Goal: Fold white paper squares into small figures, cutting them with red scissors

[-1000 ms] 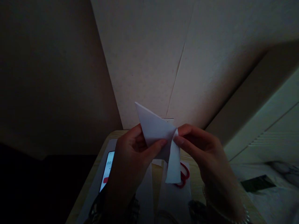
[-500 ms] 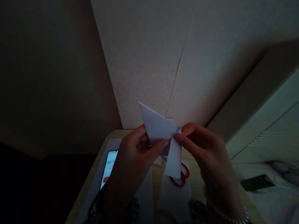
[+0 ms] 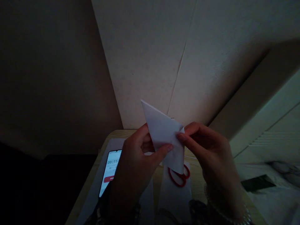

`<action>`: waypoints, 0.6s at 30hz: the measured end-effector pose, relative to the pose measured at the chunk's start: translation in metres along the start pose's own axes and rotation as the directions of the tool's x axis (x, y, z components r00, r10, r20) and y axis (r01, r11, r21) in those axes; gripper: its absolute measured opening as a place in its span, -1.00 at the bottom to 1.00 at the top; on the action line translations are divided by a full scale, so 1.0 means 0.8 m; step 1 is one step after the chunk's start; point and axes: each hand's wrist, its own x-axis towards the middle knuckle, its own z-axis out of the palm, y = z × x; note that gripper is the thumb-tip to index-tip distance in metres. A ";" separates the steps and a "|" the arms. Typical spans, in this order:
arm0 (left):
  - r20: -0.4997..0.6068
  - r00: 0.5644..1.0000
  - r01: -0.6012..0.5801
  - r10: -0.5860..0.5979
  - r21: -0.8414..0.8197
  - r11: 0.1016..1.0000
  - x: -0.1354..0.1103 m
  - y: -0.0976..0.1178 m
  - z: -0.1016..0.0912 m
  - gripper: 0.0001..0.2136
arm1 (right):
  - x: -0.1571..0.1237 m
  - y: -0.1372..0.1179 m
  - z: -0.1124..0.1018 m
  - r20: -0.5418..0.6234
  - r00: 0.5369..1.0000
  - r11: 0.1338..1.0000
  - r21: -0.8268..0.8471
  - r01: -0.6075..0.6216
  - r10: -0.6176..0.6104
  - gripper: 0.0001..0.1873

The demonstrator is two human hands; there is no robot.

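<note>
A folded piece of white paper (image 3: pixel 161 128) is held up above the table, its pointed corner tilted to the upper left. My left hand (image 3: pixel 138 156) grips its lower left side, thumb in front and fingers behind. At the right edge my right hand (image 3: pixel 206 147) pinches the paper between thumb and forefinger, near a small crease at the corner. Below the paper lie scissors with red handles (image 3: pixel 179 179); their blades are mostly hidden.
A phone (image 3: pixel 110 168) with a lit timer screen lies at the left on white paper, partly behind my left forearm. Another white sheet (image 3: pixel 173 200) lies under the scissors. The wooden table (image 3: pixel 117 134) meets a pale wall (image 3: pixel 150 62) at the back.
The strip that hung apart at the lower right now lies level with the rest of the folded paper. Both hands have shifted slightly right, showing more of the phone.
</note>
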 end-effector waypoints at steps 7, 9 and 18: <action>0.025 0.999 -0.041 0.040 0.028 0.999 0.006 -0.007 -0.006 -0.68 | 0.004 0.000 -0.001 0.033 0.999 0.999 0.020 -0.030 0.029 -0.89; 0.028 0.999 -0.027 0.027 0.018 0.999 0.007 -0.007 -0.007 -0.66 | 0.005 0.000 -0.001 0.038 0.999 0.999 0.021 -0.039 0.039 -0.89; 0.009 1.000 0.022 -0.021 -0.147 0.989 0.004 -0.003 -0.001 -0.68 | 0.004 0.000 -0.003 0.082 0.990 0.993 0.022 -0.120 0.118 -0.82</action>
